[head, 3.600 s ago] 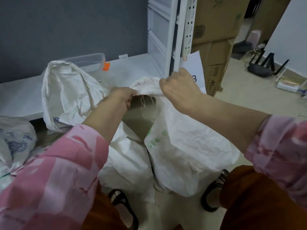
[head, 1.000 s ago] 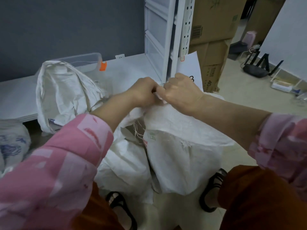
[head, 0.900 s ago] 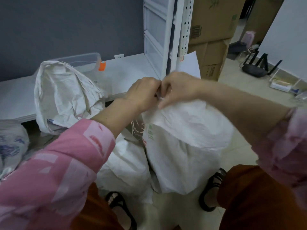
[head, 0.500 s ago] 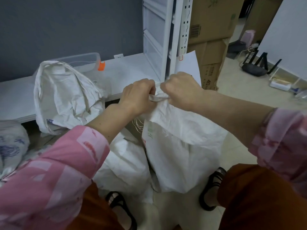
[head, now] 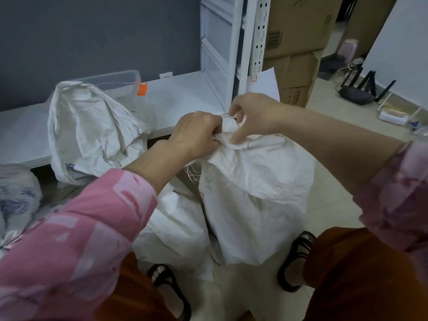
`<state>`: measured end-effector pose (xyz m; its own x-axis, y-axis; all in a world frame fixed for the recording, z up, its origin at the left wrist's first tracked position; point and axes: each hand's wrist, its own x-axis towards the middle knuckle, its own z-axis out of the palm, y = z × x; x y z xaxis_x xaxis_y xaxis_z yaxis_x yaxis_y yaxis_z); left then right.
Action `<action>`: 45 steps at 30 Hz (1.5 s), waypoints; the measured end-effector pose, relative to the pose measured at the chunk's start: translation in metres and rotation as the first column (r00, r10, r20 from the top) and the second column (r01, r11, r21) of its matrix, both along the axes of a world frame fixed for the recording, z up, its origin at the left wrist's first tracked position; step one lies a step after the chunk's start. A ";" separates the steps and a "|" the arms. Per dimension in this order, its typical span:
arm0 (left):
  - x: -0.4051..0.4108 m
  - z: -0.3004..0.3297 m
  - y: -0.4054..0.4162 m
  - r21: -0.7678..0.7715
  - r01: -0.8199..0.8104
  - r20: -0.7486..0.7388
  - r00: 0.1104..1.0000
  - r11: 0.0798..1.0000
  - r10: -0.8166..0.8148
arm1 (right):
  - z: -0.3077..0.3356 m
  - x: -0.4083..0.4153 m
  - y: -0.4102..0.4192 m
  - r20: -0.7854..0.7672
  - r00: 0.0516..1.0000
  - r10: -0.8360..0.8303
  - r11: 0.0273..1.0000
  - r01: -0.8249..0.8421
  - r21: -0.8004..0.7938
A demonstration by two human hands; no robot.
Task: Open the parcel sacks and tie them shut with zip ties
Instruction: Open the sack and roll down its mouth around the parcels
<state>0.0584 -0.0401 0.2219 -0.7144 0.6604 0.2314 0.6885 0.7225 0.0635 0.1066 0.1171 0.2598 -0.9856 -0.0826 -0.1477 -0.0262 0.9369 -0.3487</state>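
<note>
Gathered neck of white woven plastic parcel sack clamped by left hand; right hand working at same neck.

Sack standing upright on pale tiled floor between two black-sandalled feet, directly in front of low white desk. Left-hand grip clenched, fist bunching sack mouth into tight twist. Right-hand grip partly curled, thumb and forefinger pinching fabric at top of twist, remaining fingers spread; zip tie not identifiable. Loose threads hanging from frayed sack edge below left wrist. Second crumpled white woven sack slumped open against desk edge, left of hands. Third white sack lying low on floor, touching held sack on its left. Clear plastic container with orange latch resting on desk behind second sack. Stacked brown cardboard boxes at upper right.
</note>
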 end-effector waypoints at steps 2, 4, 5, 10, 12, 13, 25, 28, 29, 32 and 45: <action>0.001 -0.005 -0.003 0.041 0.023 -0.011 1.000 0.999 -0.022 | -0.006 -0.003 0.001 -0.006 1.000 -0.012 0.995 0.013 0.101; 0.003 -0.010 -0.006 0.077 0.033 0.003 0.999 0.997 -0.033 | -0.018 -0.002 -0.004 -0.003 1.000 0.011 0.995 -0.010 0.101; 0.003 -0.012 -0.008 0.096 0.031 0.011 0.999 0.995 -0.032 | -0.022 -0.001 -0.007 -0.001 1.000 0.016 0.996 -0.016 0.088; 0.005 -0.016 -0.012 0.123 0.039 -0.008 0.999 0.992 -0.038 | -0.026 0.000 -0.005 -0.063 0.995 0.081 0.964 -0.062 0.259; 0.004 -0.019 -0.012 0.128 0.026 0.008 1.000 0.991 -0.027 | -0.028 0.001 -0.007 -0.116 0.984 0.138 0.924 -0.086 0.373; 0.003 -0.019 -0.013 0.140 0.005 0.050 0.999 0.990 -0.012 | -0.030 0.003 -0.009 -0.170 0.961 0.216 0.872 -0.111 0.477; 0.003 0.002 0.002 -0.052 0.022 0.289 0.957 0.998 -0.006 | -0.019 0.002 -0.005 -0.039 0.984 0.176 0.960 -0.163 0.227; 0.004 -0.003 -0.009 0.073 0.016 0.273 0.961 0.997 -0.036 | -0.016 0.002 0.010 0.167 0.975 0.144 0.906 -0.198 0.374; 0.004 -0.004 -0.012 0.111 0.015 0.265 0.963 0.994 -0.044 | -0.022 0.004 0.013 0.180 0.974 0.138 0.889 -0.202 0.412; 0.004 -0.006 -0.020 0.071 -0.020 0.218 0.976 0.997 0.004 | -0.037 0.011 0.013 -0.016 0.980 0.197 0.831 -0.158 0.534; 0.013 -0.001 0.021 -0.007 -0.077 0.410 0.909 0.997 0.073 | -0.020 0.019 -0.003 -0.085 0.978 0.190 0.947 -0.160 0.277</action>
